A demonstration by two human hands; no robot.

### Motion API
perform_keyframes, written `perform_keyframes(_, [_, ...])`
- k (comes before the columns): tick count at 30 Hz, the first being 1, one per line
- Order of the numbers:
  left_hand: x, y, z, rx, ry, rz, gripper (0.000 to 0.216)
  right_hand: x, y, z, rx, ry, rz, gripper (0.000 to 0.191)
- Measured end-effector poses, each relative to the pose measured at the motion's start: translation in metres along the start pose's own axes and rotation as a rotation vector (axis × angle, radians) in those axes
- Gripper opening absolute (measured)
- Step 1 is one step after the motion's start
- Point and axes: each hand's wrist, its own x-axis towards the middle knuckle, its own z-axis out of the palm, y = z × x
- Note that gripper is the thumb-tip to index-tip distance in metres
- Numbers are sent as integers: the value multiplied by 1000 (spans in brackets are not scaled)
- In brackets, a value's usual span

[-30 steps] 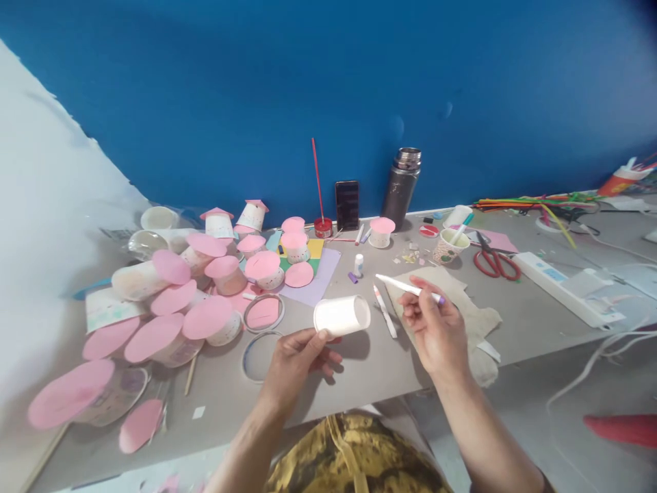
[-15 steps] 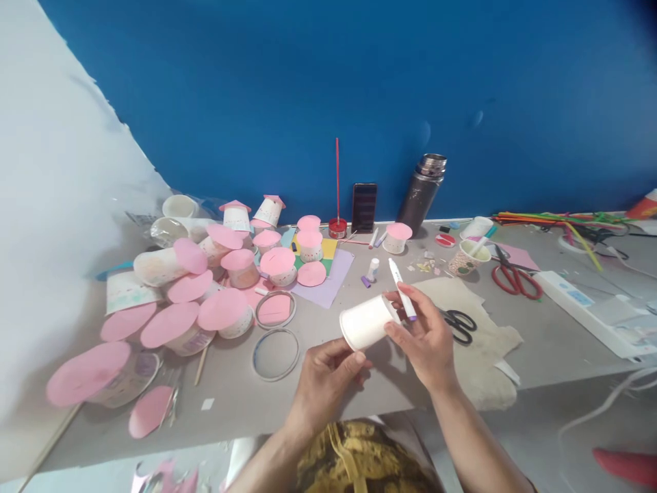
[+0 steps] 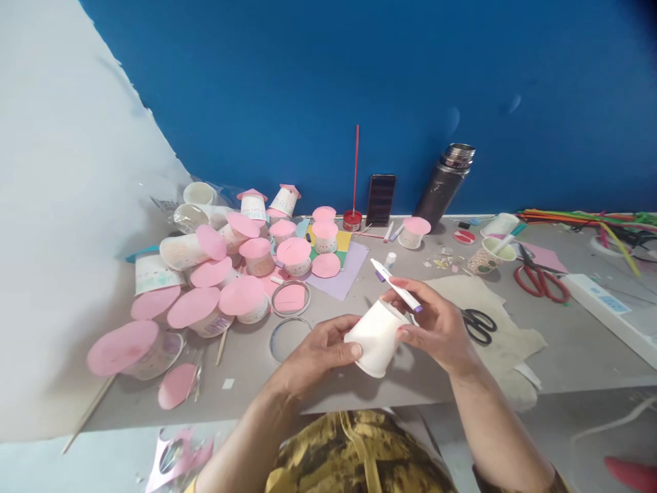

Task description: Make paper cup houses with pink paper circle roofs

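White cup [image 3: 376,340], tilted, is clasped between left grip [image 3: 326,348] and right grip [image 3: 438,330] (which also pinches a marker [image 3: 398,287]).

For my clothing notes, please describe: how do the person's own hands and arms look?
The left hand and right hand are gloveless. Both forearms look bare; on the right one, a dark sleeve shows at the bottom edge, pattern unclear.

Passable over the table [image 3: 569,359] between beige cloth [image 3: 516,337] and power strip [image 3: 608,308]; blocked centrally by the held white cup [image 3: 377,339], leftward by crowded pink-topped cups [image 3: 194,308], behind by tilted flask [image 3: 444,186].
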Motion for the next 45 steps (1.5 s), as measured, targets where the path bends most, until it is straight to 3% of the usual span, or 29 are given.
perform_keyframes(3, [0,-1,0,-97,-62,-48,66,5,-7,4,-42,-28,-8,59])
perform_keyframes(8, [0,-9,-1,-382,48,-13,53,3,-16,11,-116,405,-141,30])
perform_keyframes(10, [0,-12,-4,-469,124,24,45,-3,-18,13,-49,470,-187,29])
perform_keyframes(15, [2,-16,-9,-576,218,68,37,-24,-19,20,46,361,-208,27])
perform_keyframes(19, [4,-18,-8,-591,219,90,32,-41,-14,29,-191,377,-256,14])
perform_keyframes(25, [4,-18,-7,-554,252,113,31,-45,-15,34,-411,179,-477,24])
perform_keyframes(34, [4,-19,-7,-502,220,194,36,-39,-20,33,-499,116,-570,24])
perform_keyframes(45, [5,-22,-10,-487,205,216,39,-34,-23,35,-541,133,-575,21])
